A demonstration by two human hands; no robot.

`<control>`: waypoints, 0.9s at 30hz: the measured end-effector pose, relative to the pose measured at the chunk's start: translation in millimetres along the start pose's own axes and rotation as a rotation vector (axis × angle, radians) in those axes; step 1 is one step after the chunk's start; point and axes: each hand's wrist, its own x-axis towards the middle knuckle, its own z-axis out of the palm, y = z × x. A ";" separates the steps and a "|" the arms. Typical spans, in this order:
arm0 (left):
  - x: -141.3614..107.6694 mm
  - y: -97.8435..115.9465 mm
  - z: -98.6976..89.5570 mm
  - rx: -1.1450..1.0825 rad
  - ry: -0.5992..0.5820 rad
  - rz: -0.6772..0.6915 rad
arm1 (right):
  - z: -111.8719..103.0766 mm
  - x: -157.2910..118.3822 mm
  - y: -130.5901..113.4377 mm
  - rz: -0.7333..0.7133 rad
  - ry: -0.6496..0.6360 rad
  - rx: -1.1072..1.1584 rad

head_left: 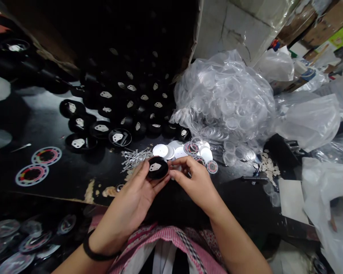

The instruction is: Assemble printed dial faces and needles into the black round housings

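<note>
The left grip [137, 188] is closed round a black round case [157, 168], fingers and thumb at its rim, its pale metal plate facing up. The right grip [196, 182] has thumb and fingertips drawn together at the case's right edge; I can't tell whether they pinch anything (the spot is too small to make out from here). Both work low over the dark counter [74, 182]. Just past the case lie a heap of thin grey pieces [135, 159] and, beside it, overlapping white discs [160, 149]; two printed discs [46, 156] sit well off to the left. Farther back, more black cases [102, 128] crowd together, with a bulging clear bag [225, 91] of transparent round pieces to their right. Cardboard boxes [324, 23] stand beyond.
</note>
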 end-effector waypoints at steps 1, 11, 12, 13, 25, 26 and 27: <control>-1.1 -0.5 0.7 -0.015 -0.001 -0.007 | 1.2 -0.2 0.6 0.014 -0.050 0.108; -6.2 -0.7 0.0 -0.032 0.010 -0.154 | -12.5 -3.5 3.6 -0.065 0.114 -0.026; -5.8 -3.4 -1.6 -0.005 0.019 -0.132 | -12.2 -4.7 -0.6 -0.069 0.124 0.004; -5.9 -6.4 -2.8 0.022 0.019 -0.103 | -10.8 -5.5 -4.7 -0.078 0.131 0.028; -6.9 -20.3 -18.0 0.293 -0.136 0.064 | 0.4 -5.5 -8.7 0.052 0.042 0.091; -6.1 -19.8 -20.2 0.320 -0.140 0.064 | -1.2 -5.3 -9.2 0.043 0.029 0.071; -5.5 -19.1 -22.0 0.347 -0.147 0.061 | -2.6 -5.0 -10.0 0.030 0.017 0.043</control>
